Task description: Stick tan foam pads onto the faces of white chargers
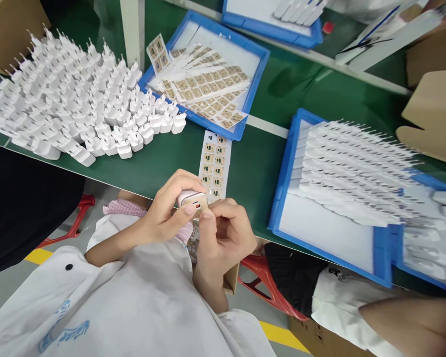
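My left hand (pixel 167 210) is closed round a white plug charger (pixel 183 197), its port face turned up to me. A beige sticker (pixel 200 202) lies over that face, with a port opening showing orange-red inside. At the right edge of the sticker, the thumb and forefinger of my right hand (pixel 225 230) are pinched together on it. Just beyond my hands, a sheet of beige stickers (pixel 216 166) with dark cut-outs lies on the green table (pixel 159 166). The charger's prongs are hidden.
Many white chargers (pixel 78 99) stand massed at left, prongs up. Behind lies a blue tray (pixel 258 74) of sticker sheets. A blue tray (pixel 282 193) at right holds rows of chargers; another overlaps it. A co-worker's arm (pixel 409 322) is at lower right. Cardboard boxes (pixel 11 29) flank the table.
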Demonstrator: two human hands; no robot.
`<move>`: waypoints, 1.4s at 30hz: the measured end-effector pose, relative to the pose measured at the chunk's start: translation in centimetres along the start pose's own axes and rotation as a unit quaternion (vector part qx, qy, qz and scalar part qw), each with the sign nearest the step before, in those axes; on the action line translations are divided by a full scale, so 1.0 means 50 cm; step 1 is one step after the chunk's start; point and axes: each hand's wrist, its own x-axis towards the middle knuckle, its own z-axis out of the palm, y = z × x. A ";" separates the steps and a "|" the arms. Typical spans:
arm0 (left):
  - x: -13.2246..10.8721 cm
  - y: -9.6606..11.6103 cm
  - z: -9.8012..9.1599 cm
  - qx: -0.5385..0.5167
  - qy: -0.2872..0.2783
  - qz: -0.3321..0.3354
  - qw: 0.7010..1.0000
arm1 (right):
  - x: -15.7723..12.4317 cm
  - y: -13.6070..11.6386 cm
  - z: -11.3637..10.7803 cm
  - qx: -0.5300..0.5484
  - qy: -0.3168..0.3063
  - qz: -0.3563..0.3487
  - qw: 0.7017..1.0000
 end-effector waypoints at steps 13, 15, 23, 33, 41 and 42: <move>-0.009 -0.013 0.019 -0.042 0.076 -0.070 0.994 | 0.007 0.003 0.000 -0.123 -0.053 -0.026 0.991; -0.008 -0.010 0.023 -0.090 0.070 -0.112 0.987 | 0.007 0.003 0.000 -0.094 -0.089 0.009 0.992; -0.021 -0.027 0.021 -0.073 0.033 -0.181 0.980 | 0.022 0.025 -0.007 -0.014 -0.177 0.104 0.979; -0.033 -0.057 0.012 0.071 0.004 -0.110 0.991 | 0.048 0.054 0.013 0.016 -0.184 0.197 0.963; -0.030 -0.068 0.000 -0.002 0.002 -0.147 0.989 | 0.054 0.073 0.014 0.063 -0.213 0.222 0.949; -0.027 -0.068 -0.002 -0.019 0.003 -0.152 0.988 | 0.054 0.071 0.012 0.049 -0.215 0.216 0.951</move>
